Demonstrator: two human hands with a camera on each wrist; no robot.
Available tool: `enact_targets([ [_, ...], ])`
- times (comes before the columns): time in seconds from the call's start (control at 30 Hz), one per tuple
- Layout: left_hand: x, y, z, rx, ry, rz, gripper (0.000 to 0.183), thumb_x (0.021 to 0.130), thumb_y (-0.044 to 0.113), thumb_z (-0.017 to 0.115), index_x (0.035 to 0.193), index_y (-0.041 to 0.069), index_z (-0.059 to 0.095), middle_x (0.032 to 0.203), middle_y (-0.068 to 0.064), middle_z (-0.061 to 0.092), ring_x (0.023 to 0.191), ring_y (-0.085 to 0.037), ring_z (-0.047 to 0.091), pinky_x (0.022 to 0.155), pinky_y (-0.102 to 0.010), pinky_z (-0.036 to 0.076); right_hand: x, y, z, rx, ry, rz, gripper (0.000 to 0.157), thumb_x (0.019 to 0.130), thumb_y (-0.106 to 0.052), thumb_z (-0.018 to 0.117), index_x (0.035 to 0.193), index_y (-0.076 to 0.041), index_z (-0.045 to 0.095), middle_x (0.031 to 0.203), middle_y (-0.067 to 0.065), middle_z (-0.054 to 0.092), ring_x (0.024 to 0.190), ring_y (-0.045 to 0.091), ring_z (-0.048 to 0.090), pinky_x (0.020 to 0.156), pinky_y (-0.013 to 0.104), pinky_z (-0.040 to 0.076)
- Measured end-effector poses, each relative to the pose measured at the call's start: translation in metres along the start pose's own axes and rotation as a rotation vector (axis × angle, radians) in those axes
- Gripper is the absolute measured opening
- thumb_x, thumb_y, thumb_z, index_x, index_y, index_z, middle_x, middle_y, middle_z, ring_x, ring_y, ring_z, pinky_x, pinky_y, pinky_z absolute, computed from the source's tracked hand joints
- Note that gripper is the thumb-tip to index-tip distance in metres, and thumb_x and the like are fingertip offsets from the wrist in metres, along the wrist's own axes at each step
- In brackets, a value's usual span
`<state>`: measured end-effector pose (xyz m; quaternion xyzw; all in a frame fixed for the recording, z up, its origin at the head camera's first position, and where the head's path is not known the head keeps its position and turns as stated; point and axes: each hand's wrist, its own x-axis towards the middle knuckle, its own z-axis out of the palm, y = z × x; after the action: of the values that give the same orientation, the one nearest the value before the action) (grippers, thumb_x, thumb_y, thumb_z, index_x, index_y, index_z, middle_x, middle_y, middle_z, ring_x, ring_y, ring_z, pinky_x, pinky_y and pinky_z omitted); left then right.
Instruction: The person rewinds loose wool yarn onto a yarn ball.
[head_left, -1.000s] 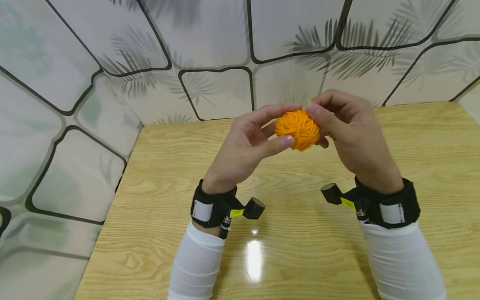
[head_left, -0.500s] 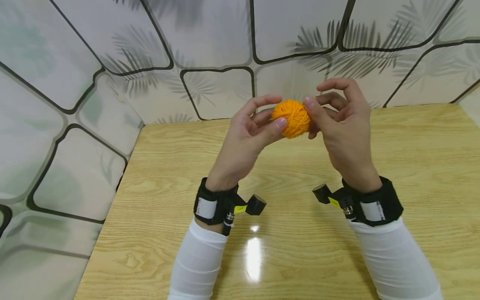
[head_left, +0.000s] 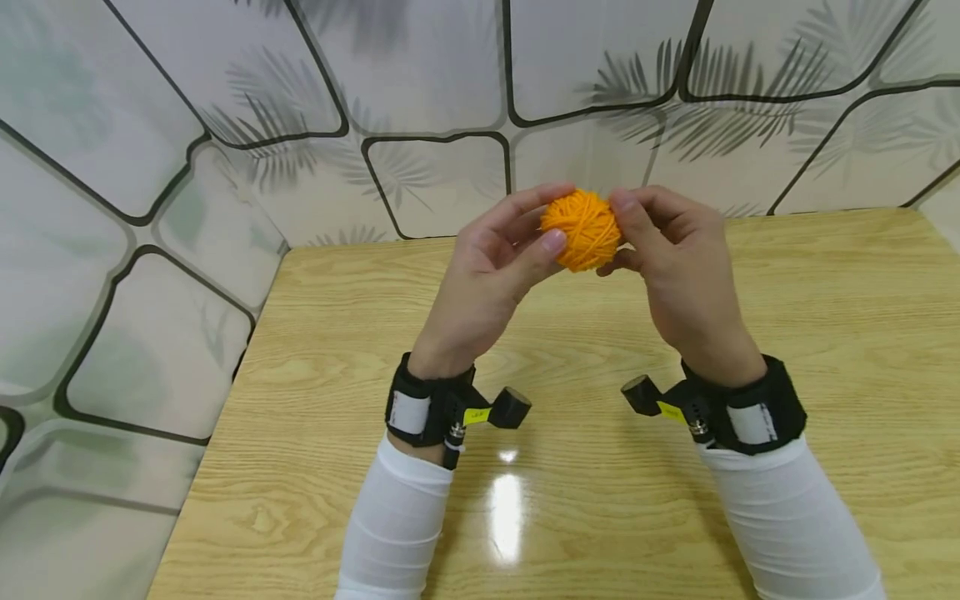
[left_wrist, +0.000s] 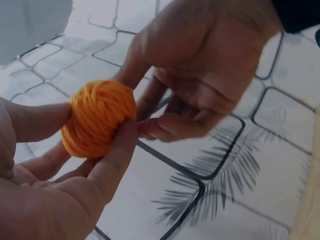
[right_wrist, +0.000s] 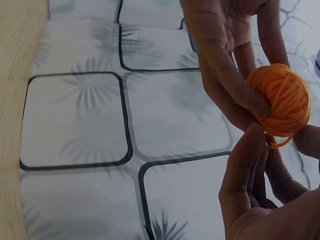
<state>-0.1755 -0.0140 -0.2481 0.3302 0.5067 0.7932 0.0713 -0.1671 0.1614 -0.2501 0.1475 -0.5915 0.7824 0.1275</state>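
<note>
An orange ball of yarn [head_left: 582,231] is held up between both hands, above the far part of the table. My left hand [head_left: 487,275] grips its left side, thumb in front and fingers round the back. At the ball's right side is my right hand [head_left: 678,267]; its thumb touches the yarn and some of its fingers curl behind, partly hidden. In the right wrist view a short loose strand [right_wrist: 281,144] hangs under the ball, close to the right fingertips. The left wrist view shows the left thumb and fingers pressed against the wound yarn [left_wrist: 100,117].
Below the hands lies a wooden table [head_left: 562,483] with a bright light reflection. A pale wall [head_left: 435,75] with dark lines and leaf patterns stands behind it and on the left. Each wrist wears a black strap with a small camera.
The ball has shifted slightly left and up, and looks turned. My right hand moved left; its fingers spread half a second ago and are now drawn in again. The left index finger is back on the ball.
</note>
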Motion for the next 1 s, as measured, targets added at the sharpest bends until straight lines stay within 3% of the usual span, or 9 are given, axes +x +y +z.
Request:
enact_targets([
  [0.13,-0.001,0.0,-0.002,-0.022,-0.033,0.015,0.041,0.091,-0.002,0.049,0.13,-0.008,0.041,0.132,-0.017,0.041,0.116,-0.031,0.047,0.096,-0.045,0.04,0.0,-0.003,-0.002,0.1,-0.058,0.094,0.03,0.089,-0.017,0.057,0.103,0.01,0.056,0.097,0.017,0.055,0.079,0.025,0.056,0.062,0.03,0.052],
  [0.4,-0.002,0.0,-0.004,0.111,-0.028,0.145,0.036,0.086,-0.008,0.054,0.121,-0.01,0.047,0.126,-0.014,0.05,0.118,-0.031,0.045,0.095,-0.048,0.039,-0.001,-0.006,-0.004,0.142,-0.279,0.152,0.036,0.096,-0.019,0.045,0.12,0.007,0.051,0.116,0.022,0.049,0.097,0.03,0.054,0.077,0.04,0.051],
  [0.53,-0.003,0.004,-0.002,0.183,0.0,0.149,0.037,0.085,-0.007,0.055,0.121,-0.009,0.048,0.127,-0.016,0.05,0.114,-0.03,0.048,0.09,-0.047,0.043,-0.003,-0.008,-0.002,0.044,-0.269,0.051,0.031,0.094,-0.009,0.048,0.121,0.007,0.052,0.117,0.025,0.048,0.096,0.033,0.052,0.078,0.039,0.051],
  [0.7,-0.005,0.012,-0.004,0.251,-0.032,0.061,0.045,0.086,-0.005,0.056,0.129,-0.005,0.044,0.131,-0.014,0.045,0.113,-0.028,0.05,0.089,-0.042,0.045,-0.005,-0.01,0.002,-0.068,-0.174,-0.112,0.031,0.082,0.007,0.058,0.114,0.008,0.056,0.114,0.026,0.049,0.092,0.036,0.052,0.08,0.035,0.05],
  [0.8,-0.007,0.014,-0.005,0.225,-0.043,0.031,0.047,0.084,-0.004,0.058,0.129,-0.004,0.044,0.132,-0.014,0.044,0.113,-0.029,0.049,0.09,-0.043,0.045,-0.006,-0.011,0.005,-0.027,-0.197,-0.141,0.033,0.079,0.012,0.059,0.112,0.011,0.055,0.112,0.028,0.048,0.093,0.037,0.049,0.081,0.037,0.05],
  [1.0,-0.005,0.008,-0.004,0.221,-0.018,0.076,0.044,0.082,-0.004,0.061,0.123,-0.007,0.047,0.126,-0.013,0.047,0.111,-0.029,0.05,0.089,-0.044,0.045,-0.005,-0.006,0.008,-0.017,-0.208,-0.172,0.029,0.079,0.013,0.058,0.108,0.013,0.055,0.11,0.028,0.048,0.095,0.038,0.047,0.08,0.035,0.05],
])
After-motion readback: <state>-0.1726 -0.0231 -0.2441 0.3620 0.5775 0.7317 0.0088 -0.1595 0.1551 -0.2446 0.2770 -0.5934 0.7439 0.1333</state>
